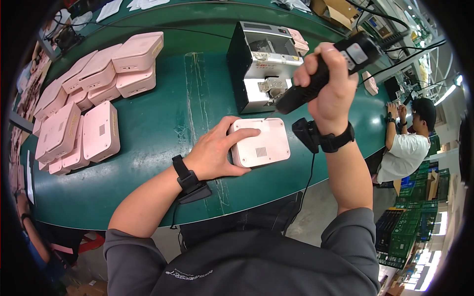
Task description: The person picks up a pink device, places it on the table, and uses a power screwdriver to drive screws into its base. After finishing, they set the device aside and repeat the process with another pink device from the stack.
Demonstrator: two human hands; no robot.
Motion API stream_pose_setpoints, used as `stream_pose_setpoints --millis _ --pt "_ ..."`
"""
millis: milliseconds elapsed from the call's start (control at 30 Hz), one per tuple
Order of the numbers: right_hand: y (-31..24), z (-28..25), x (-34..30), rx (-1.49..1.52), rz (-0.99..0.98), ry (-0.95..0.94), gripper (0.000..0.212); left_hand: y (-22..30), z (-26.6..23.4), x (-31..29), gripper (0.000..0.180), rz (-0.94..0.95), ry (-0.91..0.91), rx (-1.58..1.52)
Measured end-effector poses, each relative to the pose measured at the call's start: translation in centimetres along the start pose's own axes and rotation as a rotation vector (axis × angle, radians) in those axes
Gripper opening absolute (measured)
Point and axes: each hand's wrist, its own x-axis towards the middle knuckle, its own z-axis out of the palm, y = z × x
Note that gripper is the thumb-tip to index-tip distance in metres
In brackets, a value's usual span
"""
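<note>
The pink case (267, 142) lies flat on the green bench (158, 133), slots (260, 152) facing up. Left hand (211, 152): clamped on the left end of the case, index finger extended across the top, thumb along the near edge. Right hand (332, 84): closed around the black driver (300, 95), which slants down toward the far edge of the case; from here I cannot tell whether it makes contact. The machine (269, 66) stands just beyond. Other cases (101, 72) are stacked at left
</note>
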Motion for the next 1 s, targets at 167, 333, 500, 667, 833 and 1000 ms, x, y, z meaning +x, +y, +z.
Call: stream_pose_setpoints --millis 167,333,500,667,833,1000 --pt "-1.1 -1.1 2.2 0.017 -0.149 0.067 0.025 0.0 0.1 -0.1 0.078 0.008 0.007 -0.005" --pt "-0.5 -0.8 3.8 -0.018 -0.123 0.080 0.025 0.0 -0.1 -0.1 0.078 -0.005 0.001 -0.009" --pt "-1.4 -0.1 1.8 -0.025 -0.073 0.041 0.025 -0.4 0.2 -0.3 0.079 0.002 0.005 0.006" --pt "-3.0 3.1 -1.4 0.079 -0.084 -0.094 0.023 -0.3 0.1 -0.2 0.079 0.007 -0.001 0.002" --pt "-2.7 4.6 -2.4 0.001 -0.106 -0.223 0.023 0.0 -0.1 -0.3 0.080 0.008 0.012 0.009" --pt "-0.9 5.0 -2.8 -0.064 -0.076 -0.281 0.024 0.3 -0.2 -0.4 0.079 -0.028 -0.008 -0.038"
